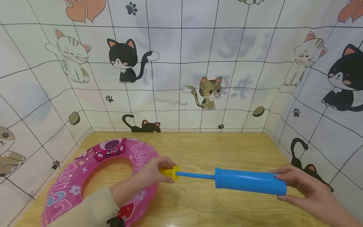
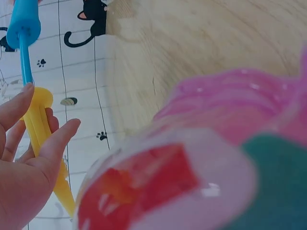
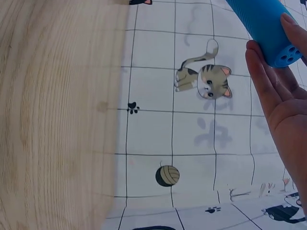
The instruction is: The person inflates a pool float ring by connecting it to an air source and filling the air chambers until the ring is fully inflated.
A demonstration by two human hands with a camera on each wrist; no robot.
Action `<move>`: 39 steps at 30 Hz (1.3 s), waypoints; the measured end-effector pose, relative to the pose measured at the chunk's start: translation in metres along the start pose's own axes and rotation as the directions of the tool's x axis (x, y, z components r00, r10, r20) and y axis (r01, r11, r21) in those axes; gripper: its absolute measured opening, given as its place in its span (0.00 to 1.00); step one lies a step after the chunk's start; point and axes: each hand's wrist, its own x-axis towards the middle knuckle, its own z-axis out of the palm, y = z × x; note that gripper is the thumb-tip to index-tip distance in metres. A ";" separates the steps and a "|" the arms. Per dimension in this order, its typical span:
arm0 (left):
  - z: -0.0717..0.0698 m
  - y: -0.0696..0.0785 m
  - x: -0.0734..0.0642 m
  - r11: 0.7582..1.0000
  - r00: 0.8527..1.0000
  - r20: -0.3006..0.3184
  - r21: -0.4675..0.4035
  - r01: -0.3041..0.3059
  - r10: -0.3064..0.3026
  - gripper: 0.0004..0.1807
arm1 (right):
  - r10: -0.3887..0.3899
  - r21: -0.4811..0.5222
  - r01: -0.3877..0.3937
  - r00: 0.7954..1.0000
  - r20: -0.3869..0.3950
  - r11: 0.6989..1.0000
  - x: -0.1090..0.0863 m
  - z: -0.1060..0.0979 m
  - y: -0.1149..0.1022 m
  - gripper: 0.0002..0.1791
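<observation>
Here, a blue pump (image 1: 249,181) is held lengthwise above a pale wooden worktop (image 1: 207,151): the fingers of a person's left hand (image 1: 153,172) pinch its yellow handle (image 1: 168,172), and those of the right hand (image 1: 304,184) grip the far end of its barrel, with a thin blue rod (image 1: 195,175) showing between the two parts. To the left, a pink ring (image 1: 66,179) lies on the worktop, partly hidden by the left forearm (image 1: 124,189), and a white backdrop (image 1: 167,72) printed with cats rises on three sides.
</observation>
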 end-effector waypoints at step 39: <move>0.012 0.006 0.067 1.000 0.997 -0.072 -0.006 0.003 -0.004 0.20 | -0.061 0.341 0.055 0.998 0.007 0.938 0.093 0.062 0.036 0.29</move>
